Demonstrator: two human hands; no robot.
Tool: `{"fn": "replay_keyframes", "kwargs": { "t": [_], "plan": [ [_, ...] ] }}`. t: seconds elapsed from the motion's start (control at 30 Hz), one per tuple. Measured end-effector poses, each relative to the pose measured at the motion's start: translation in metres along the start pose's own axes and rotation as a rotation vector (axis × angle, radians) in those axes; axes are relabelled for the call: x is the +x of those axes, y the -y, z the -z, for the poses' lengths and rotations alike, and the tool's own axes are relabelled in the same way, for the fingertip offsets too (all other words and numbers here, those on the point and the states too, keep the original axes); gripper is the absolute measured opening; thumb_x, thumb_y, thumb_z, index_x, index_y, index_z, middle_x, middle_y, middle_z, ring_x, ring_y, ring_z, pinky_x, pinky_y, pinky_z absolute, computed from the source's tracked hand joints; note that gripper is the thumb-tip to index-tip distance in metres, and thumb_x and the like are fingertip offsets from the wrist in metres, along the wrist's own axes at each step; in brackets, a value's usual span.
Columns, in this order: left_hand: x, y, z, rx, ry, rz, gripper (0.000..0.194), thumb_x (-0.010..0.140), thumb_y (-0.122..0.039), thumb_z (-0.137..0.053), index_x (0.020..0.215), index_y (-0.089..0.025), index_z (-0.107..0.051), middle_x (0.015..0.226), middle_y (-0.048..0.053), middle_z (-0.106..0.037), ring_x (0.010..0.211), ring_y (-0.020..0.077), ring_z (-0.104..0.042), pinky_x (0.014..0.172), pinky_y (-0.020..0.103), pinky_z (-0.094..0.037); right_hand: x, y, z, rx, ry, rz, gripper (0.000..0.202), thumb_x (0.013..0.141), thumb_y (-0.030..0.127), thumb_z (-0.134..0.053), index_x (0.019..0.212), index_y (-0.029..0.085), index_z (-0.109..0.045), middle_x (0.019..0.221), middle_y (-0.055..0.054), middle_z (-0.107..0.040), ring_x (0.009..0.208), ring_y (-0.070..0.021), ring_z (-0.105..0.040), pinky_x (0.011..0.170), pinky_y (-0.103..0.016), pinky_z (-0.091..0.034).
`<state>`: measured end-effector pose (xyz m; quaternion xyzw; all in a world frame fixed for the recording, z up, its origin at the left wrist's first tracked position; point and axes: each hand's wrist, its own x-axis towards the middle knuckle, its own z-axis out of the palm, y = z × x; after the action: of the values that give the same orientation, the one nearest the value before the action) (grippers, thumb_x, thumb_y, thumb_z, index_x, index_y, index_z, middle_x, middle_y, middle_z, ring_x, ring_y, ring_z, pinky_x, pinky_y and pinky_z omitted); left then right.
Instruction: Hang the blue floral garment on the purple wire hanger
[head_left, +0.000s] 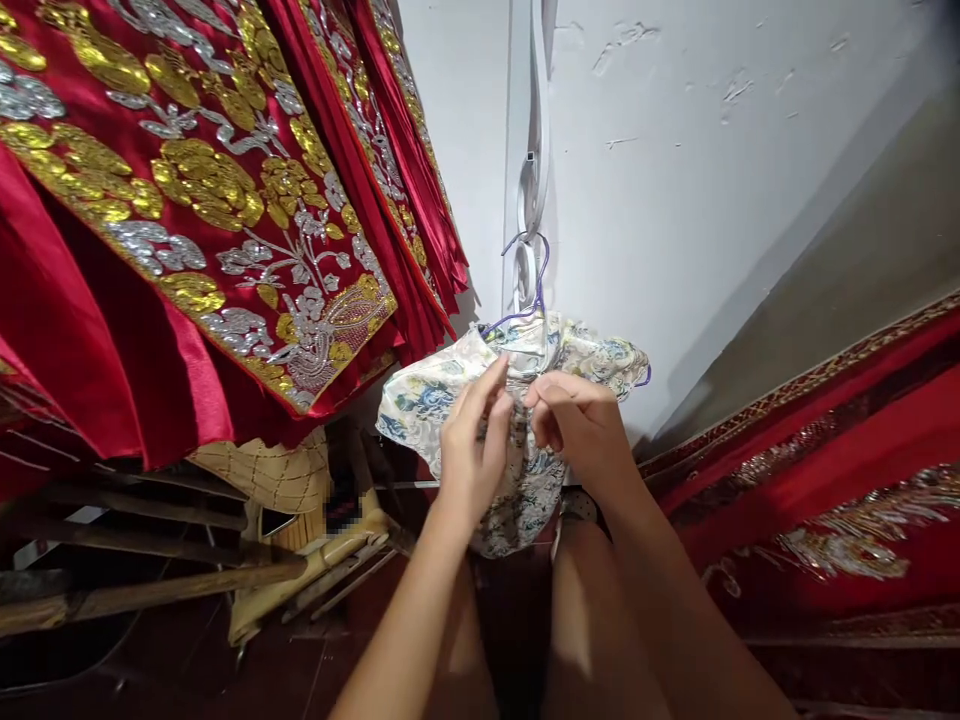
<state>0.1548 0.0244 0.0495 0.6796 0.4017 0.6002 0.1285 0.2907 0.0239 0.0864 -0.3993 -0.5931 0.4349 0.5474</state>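
A white floral garment (427, 405) with blue and yellow print hangs on a purple wire hanger (541, 275), hooked on a ring of a white strap (531, 190) against the wall. My left hand (478, 430) is in front of the garment's upper middle, thumb and fingers apart, with nothing seen between them. Close beside it, my right hand (577, 415) has its thumb and forefinger pinched together at the garment's neckline. Whatever the pinch holds is too small to make out.
Red cloths (202, 200) with gold and silver sequins hang at the upper left. Below them are a woven straw item (277, 470) and a bamboo frame (187, 590). More red embroidered cloth (847, 500) lies along the right. A white wall (637, 200) stands behind.
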Motion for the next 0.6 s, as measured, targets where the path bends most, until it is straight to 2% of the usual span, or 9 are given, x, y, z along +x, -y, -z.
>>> {"fn": "replay_keyframes", "kwargs": {
  "t": [0.07, 0.13, 0.2, 0.3, 0.37, 0.43, 0.47, 0.53, 0.6],
  "plan": [
    [0.023, -0.006, 0.001, 0.089, 0.062, -0.078, 0.02, 0.099, -0.026, -0.051, 0.109, -0.019, -0.067, 0.098, 0.006, -0.065, 0.088, 0.0159, -0.06, 0.081, 0.028, -0.047, 0.006, -0.001, -0.002, -0.048, -0.018, 0.022, 0.024, 0.089, 0.031, -0.048, 0.072, 0.019, -0.06, 0.044, 0.005, -0.051, 0.041, -0.0098, -0.041, 0.045, -0.022, -0.032],
    [0.034, -0.008, 0.0, 0.157, 0.036, -0.139, 0.017, 0.098, -0.025, -0.052, 0.091, -0.018, -0.066, 0.089, 0.005, -0.063, 0.085, 0.016, -0.058, 0.078, 0.028, -0.046, 0.011, -0.012, -0.005, -0.106, -0.05, 0.022, 0.026, 0.089, 0.033, -0.048, 0.07, 0.019, -0.059, 0.043, 0.006, -0.048, 0.04, -0.0104, -0.04, 0.046, -0.023, -0.031],
    [0.037, -0.006, 0.003, 0.187, -0.084, -0.161, 0.019, 0.098, -0.026, -0.052, 0.085, -0.017, -0.063, 0.084, 0.004, -0.062, 0.083, 0.0157, -0.058, 0.079, 0.028, -0.046, 0.015, -0.032, -0.009, -0.187, -0.084, 0.007, 0.027, 0.088, 0.033, -0.048, 0.066, 0.02, -0.058, 0.042, 0.006, -0.044, 0.041, -0.011, -0.039, 0.046, -0.024, -0.028],
    [0.038, 0.01, 0.019, 0.144, -0.414, -0.057, 0.02, 0.097, -0.03, -0.053, 0.084, -0.017, -0.06, 0.081, 0.001, -0.06, 0.08, 0.0144, -0.056, 0.078, 0.027, -0.046, 0.007, -0.067, -0.01, -0.257, -0.093, -0.093, 0.03, 0.085, 0.031, -0.047, 0.059, 0.02, -0.055, 0.04, 0.005, -0.042, 0.04, -0.0113, -0.039, 0.046, -0.025, -0.026],
    [0.038, 0.031, 0.038, 0.015, -0.665, 0.098, 0.02, 0.095, -0.031, -0.055, 0.082, -0.017, -0.058, 0.077, -0.001, -0.056, 0.076, 0.0127, -0.054, 0.077, 0.026, -0.047, -0.007, -0.085, -0.01, -0.19, -0.089, -0.196, 0.031, 0.084, 0.033, -0.048, 0.056, 0.021, -0.053, 0.038, 0.006, -0.04, 0.039, -0.011, -0.038, 0.045, -0.025, -0.026],
    [0.034, 0.059, 0.057, -0.25, -0.838, 0.345, 0.019, 0.094, -0.027, -0.054, 0.079, -0.016, -0.056, 0.072, -0.003, -0.055, 0.07, 0.0111, -0.055, 0.076, 0.025, -0.049, -0.025, -0.095, -0.01, -0.078, -0.06, -0.264, 0.03, 0.084, 0.034, -0.049, 0.057, 0.021, -0.052, 0.036, 0.006, -0.04, 0.037, -0.0103, -0.037, 0.044, -0.024, -0.026],
    [0.029, 0.073, 0.064, -0.42, -0.87, 0.512, 0.017, 0.094, -0.024, -0.052, 0.079, -0.016, -0.056, 0.07, -0.002, -0.055, 0.068, 0.0107, -0.056, 0.076, 0.024, -0.05, -0.035, -0.097, -0.011, -0.027, -0.035, -0.285, 0.03, 0.083, 0.034, -0.049, 0.057, 0.02, -0.052, 0.036, 0.007, -0.04, 0.037, -0.0098, -0.036, 0.044, -0.024, -0.025],
    [0.012, 0.097, 0.067, -0.707, -0.83, 0.829, 0.016, 0.094, -0.017, -0.048, 0.082, -0.016, -0.059, 0.069, -0.001, -0.059, 0.067, 0.0111, -0.06, 0.074, 0.024, -0.052, -0.054, -0.099, -0.015, 0.064, -0.003, -0.314, 0.028, 0.082, 0.031, -0.049, 0.057, 0.02, -0.052, 0.037, 0.007, -0.04, 0.036, -0.0089, -0.034, 0.043, -0.024, -0.023],
    [-0.016, 0.11, 0.054, -0.865, -0.787, 0.988, 0.014, 0.092, -0.015, -0.05, 0.086, -0.015, -0.062, 0.072, 0.002, -0.064, 0.07, 0.012, -0.064, 0.071, 0.022, -0.054, -0.07, -0.101, -0.019, 0.167, -0.06, -0.34, 0.027, 0.081, 0.03, -0.05, 0.057, 0.02, -0.052, 0.038, 0.007, -0.041, 0.036, -0.0086, -0.034, 0.043, -0.024, -0.022]
  ]
}}
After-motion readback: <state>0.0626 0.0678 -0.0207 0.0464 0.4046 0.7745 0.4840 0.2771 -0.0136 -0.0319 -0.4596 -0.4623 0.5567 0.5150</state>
